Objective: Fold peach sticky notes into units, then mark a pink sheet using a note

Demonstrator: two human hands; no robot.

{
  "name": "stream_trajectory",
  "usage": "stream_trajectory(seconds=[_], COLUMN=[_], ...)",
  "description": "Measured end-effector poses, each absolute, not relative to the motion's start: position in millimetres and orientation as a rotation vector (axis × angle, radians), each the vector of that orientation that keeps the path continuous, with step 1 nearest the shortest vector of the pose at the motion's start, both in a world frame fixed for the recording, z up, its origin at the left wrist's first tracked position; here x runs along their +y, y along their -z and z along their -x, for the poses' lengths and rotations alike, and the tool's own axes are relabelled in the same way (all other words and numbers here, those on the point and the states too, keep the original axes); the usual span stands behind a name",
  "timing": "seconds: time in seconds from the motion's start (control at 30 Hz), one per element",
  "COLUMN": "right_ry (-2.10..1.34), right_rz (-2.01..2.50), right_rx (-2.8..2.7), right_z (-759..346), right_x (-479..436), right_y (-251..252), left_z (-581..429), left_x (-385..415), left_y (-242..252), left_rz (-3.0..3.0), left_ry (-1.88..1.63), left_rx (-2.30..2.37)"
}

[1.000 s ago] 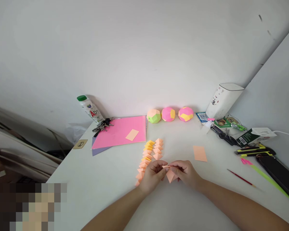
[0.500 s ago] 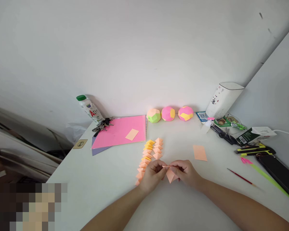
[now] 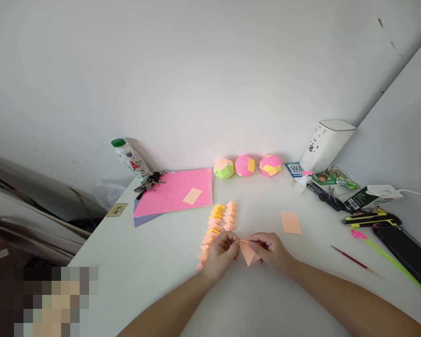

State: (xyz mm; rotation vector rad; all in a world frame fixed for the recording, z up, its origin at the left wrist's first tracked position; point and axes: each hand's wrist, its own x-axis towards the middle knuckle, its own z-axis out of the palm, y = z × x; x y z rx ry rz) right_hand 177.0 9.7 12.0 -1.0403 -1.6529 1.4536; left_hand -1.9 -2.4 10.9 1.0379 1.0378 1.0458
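A folded peach paper piece (image 3: 247, 255) is held between my two hands, its point turned down toward me. My left hand (image 3: 222, 255) pinches its left corner between thumb and fingers. On the other side, my right hand (image 3: 271, 251) grips the paper with the thumb across its front; the fingers behind are partly hidden. Just beyond my left hand lie two rows of folded paper units, a longer peach and yellow row (image 3: 215, 220) and a shorter peach row (image 3: 230, 216). A flat peach paper sheet (image 3: 291, 223) rests right of my right hand.
Three faceted paper balls (image 3: 245, 166) line the wall. At left are a pink folder (image 3: 182, 187), keys (image 3: 150, 182) and a white bottle (image 3: 131, 157). A paintbrush (image 3: 351, 257), box cutter (image 3: 372, 218), black case (image 3: 407, 255) and white container (image 3: 326, 146) occupy the right.
My left thumb and fingers have shifted slightly left, from the paper's top middle to its left corner, uncovering more of it. My right hand stays almost still.
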Motion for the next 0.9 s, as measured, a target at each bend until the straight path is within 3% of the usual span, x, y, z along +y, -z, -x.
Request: stream_trajectory(seconds=[0.9], right_ry=[-1.422], right_rz=[1.06], right_rx=[-1.703], right_z=[-176.8], right_x=[11.8], right_y=[-6.7], left_z=[1.0], left_x=[-0.3], left_y=[-7.1], left_rz=[-1.165], left_ry=[-1.002], left_rx=[1.064])
